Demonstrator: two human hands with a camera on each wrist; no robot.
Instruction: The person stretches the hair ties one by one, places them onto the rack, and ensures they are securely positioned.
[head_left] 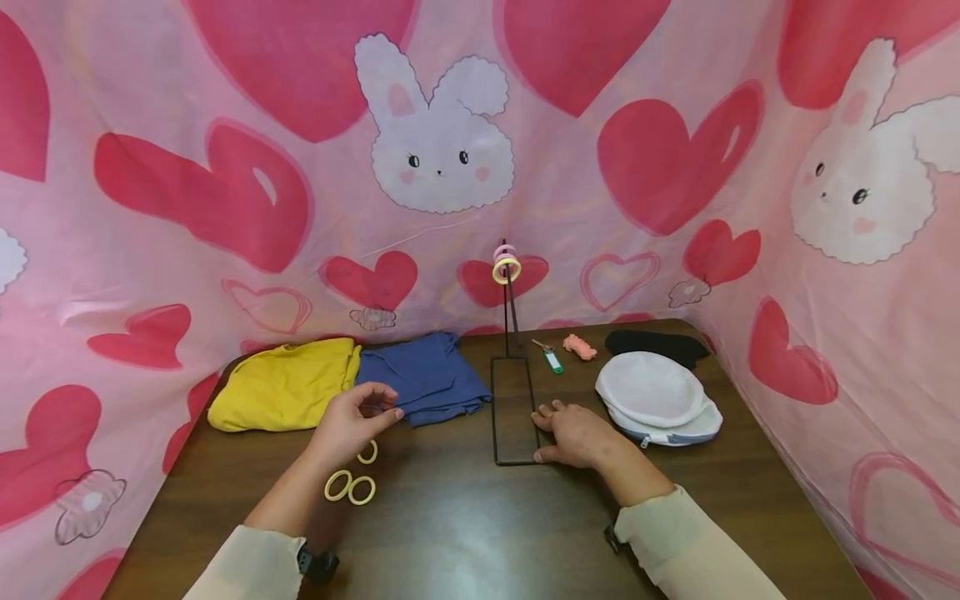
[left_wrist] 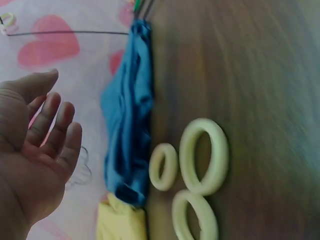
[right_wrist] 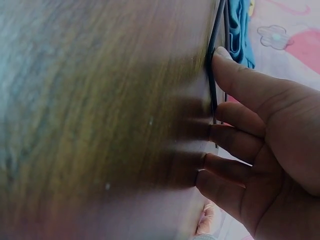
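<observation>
My left hand [head_left: 354, 421] is raised above the table near the blue cloth, holding nothing, its fingers loosely bent. Under and beside it, three pale yellow rings [head_left: 362, 491] lie on the wood; the left wrist view shows these rings [left_wrist: 204, 156] close by, two of them touching. A black wire stand [head_left: 493, 417] has a rectangular base on the table and a tall upright at the back. On its top hang a yellow ring [head_left: 496, 277] and pink rings behind it. My right hand [head_left: 583, 435] rests at the base's near right corner, thumb [right_wrist: 235, 70] against the wire, fingertips down on the table.
A folded yellow cloth [head_left: 281, 390] and a blue cloth [head_left: 427, 375] lie at the back left. Right of the stand are a key with a green tag [head_left: 552, 360], a coral cord bundle [head_left: 580, 347], a black cloth item [head_left: 656, 343] and a white zippered pouch [head_left: 652, 390].
</observation>
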